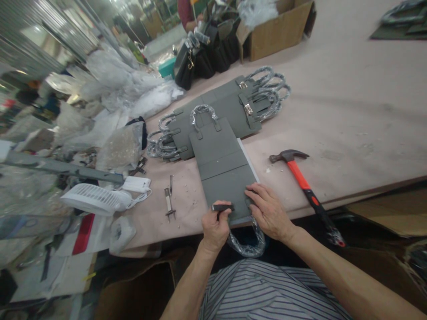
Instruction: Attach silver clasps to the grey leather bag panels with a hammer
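A grey bag panel (pixel 223 155) lies lengthwise in front of me, with a plastic-wrapped handle (pixel 204 116) at its far end. Its near handle (pixel 248 250), wrapped too, hangs past the table edge. Pinched in my left hand (pixel 216 226) is a short dark metal punch (pixel 221 207), held over the panel's near left corner; its tip is hard to make out. My right hand (pixel 268 211) rests on the near right edge with fingers stretched over the panel. A claw hammer (pixel 300 178) with a red and black handle lies to the right, its grip end over the table edge.
Behind the panel sits a stack of similar grey panels (pixel 213 106) with wrapped handles and metal clasps. Left are a pronged metal tool (pixel 169 204) and a white fan (pixel 96 199). Black bags (pixel 207 55), a cardboard box (pixel 280 33) and a person's arm (pixel 187 15) are farther back.
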A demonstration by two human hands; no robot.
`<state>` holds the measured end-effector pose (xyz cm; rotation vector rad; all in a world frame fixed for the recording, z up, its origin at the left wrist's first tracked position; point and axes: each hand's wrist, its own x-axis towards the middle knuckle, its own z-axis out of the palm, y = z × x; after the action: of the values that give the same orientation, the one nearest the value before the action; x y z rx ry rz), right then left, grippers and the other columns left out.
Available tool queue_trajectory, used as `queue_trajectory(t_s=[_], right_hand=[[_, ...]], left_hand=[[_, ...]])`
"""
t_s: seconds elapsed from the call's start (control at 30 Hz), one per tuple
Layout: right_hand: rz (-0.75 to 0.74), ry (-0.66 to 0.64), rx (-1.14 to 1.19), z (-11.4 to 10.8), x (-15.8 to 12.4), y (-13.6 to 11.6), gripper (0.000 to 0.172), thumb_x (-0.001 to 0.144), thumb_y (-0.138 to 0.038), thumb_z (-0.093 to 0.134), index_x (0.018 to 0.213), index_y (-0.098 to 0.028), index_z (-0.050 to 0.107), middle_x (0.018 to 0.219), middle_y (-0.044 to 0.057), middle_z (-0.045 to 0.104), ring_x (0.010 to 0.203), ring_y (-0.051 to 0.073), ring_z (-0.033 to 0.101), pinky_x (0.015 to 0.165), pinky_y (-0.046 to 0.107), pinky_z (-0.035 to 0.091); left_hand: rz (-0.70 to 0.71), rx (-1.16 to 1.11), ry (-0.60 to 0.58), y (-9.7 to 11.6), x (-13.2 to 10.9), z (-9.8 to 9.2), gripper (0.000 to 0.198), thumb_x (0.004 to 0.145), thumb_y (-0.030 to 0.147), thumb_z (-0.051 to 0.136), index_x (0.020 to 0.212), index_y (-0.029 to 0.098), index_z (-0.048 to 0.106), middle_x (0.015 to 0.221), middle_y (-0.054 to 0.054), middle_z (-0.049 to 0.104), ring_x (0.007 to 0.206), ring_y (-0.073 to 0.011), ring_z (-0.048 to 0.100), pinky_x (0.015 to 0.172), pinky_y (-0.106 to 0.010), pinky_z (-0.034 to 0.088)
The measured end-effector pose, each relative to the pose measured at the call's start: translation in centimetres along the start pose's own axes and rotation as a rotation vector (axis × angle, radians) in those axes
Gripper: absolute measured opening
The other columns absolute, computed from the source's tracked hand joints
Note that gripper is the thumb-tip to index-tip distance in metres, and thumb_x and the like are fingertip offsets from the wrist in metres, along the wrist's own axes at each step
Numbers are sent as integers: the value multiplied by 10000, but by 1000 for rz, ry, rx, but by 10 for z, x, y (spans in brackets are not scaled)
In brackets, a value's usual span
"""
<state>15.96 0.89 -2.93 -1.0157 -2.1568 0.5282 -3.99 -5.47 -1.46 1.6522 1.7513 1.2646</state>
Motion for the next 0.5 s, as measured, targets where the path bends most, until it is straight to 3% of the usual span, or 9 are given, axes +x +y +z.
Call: queue_trajectory(t_s=[0.3, 0.43, 0.5], right_hand=[[26, -20, 19, -2, 1, -1, 378, 952, -216, 456, 1292, -159, 610, 1345, 160, 580, 1322, 310, 474, 1117, 552, 427], [44, -55, 113, -15, 0, -1, 377, 969, -277, 477, 1322, -208, 589, 1348, 137, 586, 1293, 293, 512, 1086, 531, 461], [92, -2, 99, -26, -3, 3, 376, 978, -296, 474, 1330, -217, 579, 1310, 137, 604, 1236, 290, 555, 1045, 513, 490]], left_hand=[[116, 54, 19, 4, 5, 6, 134, 954, 224, 547, 963, 191, 677, 909, -79, 752, 872, -193, 730, 834, -295, 580], [131, 73, 5, 1, 5, 6, 142, 955, 229, 536, 968, 191, 672, 917, -90, 745, 889, -204, 725, 852, -317, 581], [139, 83, 1, 0, 5, 6, 139, 952, 219, 533, 983, 192, 666, 928, -92, 743, 906, -206, 724, 862, -320, 581]])
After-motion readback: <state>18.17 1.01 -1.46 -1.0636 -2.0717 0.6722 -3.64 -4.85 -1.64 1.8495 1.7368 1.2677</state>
